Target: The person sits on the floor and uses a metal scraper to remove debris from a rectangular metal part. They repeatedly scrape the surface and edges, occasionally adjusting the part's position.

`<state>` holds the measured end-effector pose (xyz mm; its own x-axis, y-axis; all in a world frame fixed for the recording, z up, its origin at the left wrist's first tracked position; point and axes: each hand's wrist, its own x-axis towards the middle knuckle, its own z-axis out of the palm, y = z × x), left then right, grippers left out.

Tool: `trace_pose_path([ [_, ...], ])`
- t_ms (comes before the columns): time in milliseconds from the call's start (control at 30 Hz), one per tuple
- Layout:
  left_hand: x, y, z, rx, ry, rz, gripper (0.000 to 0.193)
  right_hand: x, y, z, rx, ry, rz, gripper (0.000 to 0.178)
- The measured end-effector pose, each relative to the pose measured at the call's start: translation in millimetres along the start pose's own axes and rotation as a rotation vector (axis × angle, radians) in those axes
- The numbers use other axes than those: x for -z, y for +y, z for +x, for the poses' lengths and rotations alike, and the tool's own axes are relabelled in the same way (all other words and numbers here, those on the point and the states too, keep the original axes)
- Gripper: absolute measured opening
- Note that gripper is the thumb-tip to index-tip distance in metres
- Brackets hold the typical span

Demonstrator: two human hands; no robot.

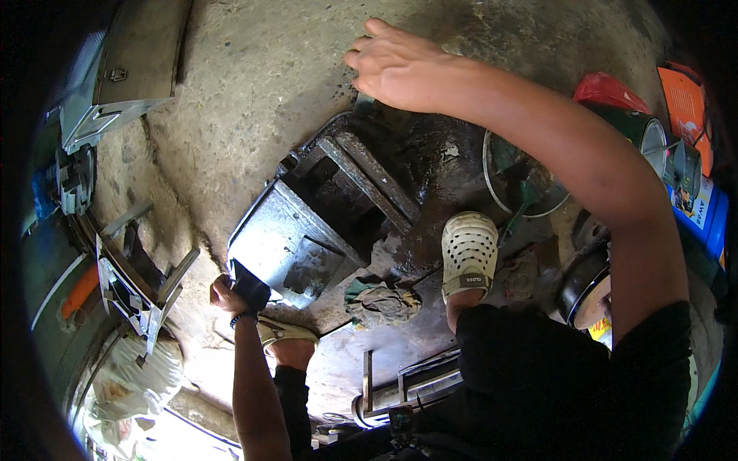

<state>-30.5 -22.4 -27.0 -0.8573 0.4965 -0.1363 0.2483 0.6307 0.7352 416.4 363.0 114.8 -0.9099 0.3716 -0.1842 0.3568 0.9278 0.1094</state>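
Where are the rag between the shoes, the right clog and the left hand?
Rag [382, 303], head view: middle folds.
Right clog [470, 247], head view: perforated upper.
Left hand [224, 295], head view: middle of the hand.

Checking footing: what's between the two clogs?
A crumpled green-and-tan cloth lies between the left clog and the right clog; it shows in the head view.

Two hands [396, 67], apparently two clogs [470, 247]
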Motion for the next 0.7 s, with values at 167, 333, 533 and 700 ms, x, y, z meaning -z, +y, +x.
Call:
trace_pose_path([
  [167, -2.5, 4.6, -0.5, 0.021, 0.012, -0.026, 0.041, -3.5, -2.7, 2.8, -0.005, -0.07, 0.04, 0.012],
  [333, -3.1, 10.3, -4.0, 0.0, 0.029, 0.015, 0.042, 0.2, 7.9, 1.9, 0.004, -0.024, 0.329, 0.013],
  [533, -2.7, 9.4, -0.1, 0.032, 0.011, -0.004, 0.042, 8.7, 18.9, 4.4, -0.114, -0.163, 0.443, 0.03],
  [700, 0.4, 2.2, 2.1, 0.014, 0.002, -0.006, 0.039, -4.7, 24.2, -1.1, -0.05, 0.059, 0.389, 0.026],
])
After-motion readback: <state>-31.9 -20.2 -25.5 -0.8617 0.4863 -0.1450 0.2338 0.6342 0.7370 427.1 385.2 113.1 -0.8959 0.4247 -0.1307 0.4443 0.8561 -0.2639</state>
